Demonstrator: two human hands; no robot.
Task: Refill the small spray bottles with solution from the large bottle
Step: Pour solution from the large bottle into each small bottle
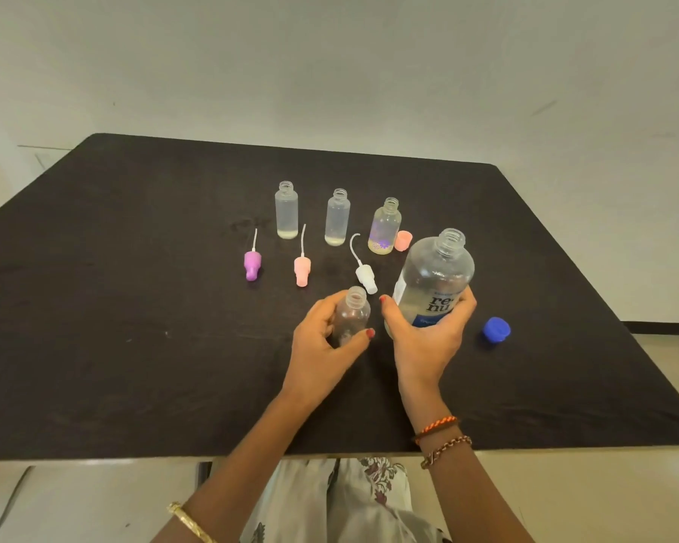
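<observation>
1. You have all four small bottles uncapped; the three at 12 o'clock on the tabletop (pixel 134 268) show only a thin layer of liquid at the bottom: the left bottle (pixel 286 210), the middle bottle (pixel 337 217) and the patterned bottle (pixel 385 226).
2. Their spray heads lie just in front: purple (pixel 252 263), pink (pixel 302 270) and white (pixel 366 277). A small pink cap (pixel 403 240) sits beside the patterned bottle.
3. By the look of it, no pouring has begun; all the refilling and recapping remains.
4. Your left hand (pixel 322 339) curls around the fourth small bottle (pixel 352 313), which looks nearly empty, near the centre.
5. Your right hand (pixel 428 331) wraps the large bottle (pixel 434 280), open-necked and roughly upright, at 3 o'clock of the small one; its blue cap (pixel 496 330) lies further right.
</observation>
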